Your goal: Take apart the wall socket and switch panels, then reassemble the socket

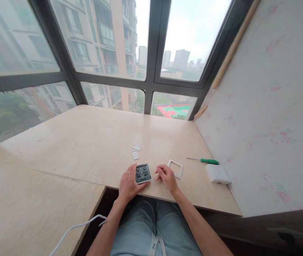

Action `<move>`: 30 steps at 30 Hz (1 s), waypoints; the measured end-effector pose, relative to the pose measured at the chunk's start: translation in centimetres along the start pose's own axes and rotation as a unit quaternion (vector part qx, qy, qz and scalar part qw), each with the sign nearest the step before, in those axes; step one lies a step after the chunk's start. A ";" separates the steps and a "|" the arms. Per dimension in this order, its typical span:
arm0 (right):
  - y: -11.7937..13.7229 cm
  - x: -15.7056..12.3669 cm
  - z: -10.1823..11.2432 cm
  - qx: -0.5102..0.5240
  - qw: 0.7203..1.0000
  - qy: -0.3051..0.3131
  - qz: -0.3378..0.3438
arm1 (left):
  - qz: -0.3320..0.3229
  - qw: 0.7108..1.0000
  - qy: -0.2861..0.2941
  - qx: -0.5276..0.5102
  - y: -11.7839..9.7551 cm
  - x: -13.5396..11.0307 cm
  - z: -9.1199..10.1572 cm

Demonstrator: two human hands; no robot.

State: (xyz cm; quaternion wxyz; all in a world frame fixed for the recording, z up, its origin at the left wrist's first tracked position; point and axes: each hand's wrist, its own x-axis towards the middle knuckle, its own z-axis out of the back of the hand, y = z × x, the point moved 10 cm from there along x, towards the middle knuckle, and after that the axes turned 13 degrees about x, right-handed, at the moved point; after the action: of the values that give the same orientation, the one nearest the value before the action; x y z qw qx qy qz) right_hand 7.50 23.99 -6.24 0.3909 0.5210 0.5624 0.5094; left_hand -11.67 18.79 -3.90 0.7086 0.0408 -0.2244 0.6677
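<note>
The left hand point(128, 184) clasps the left side of the grey switch module point(143, 173) lying at the desk's point(87, 142) near edge, while the right hand point(166, 176) rests just beside it, fingers curled together, anything pinched between them too small to make out, a white frame point(175, 168) just behind

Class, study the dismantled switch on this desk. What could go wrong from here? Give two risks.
The grey switch module sits close to the front edge of the desk, steadied by the left hand; it could slip off. The two small white covers lie loose beyond the hands; a sweeping arm might scatter them.
</note>
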 end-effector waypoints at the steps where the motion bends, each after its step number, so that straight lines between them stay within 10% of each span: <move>1: 0.0 0.0 0.0 0.003 1.000 -0.001 0.001 | 0.002 1.000 0.000 -0.001 0.0 0.0 0.0; 30: 1.8 -0.2 -0.7 0.072 0.997 -0.004 -0.021 | -0.005 1.000 -0.004 0.009 -0.2 -0.2 0.2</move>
State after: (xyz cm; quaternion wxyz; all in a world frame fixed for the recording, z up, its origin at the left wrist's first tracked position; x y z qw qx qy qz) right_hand 7.15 23.53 -4.36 0.3653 0.5381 0.6065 0.4574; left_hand -11.54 18.49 -3.72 0.7108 0.0508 -0.2210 0.6659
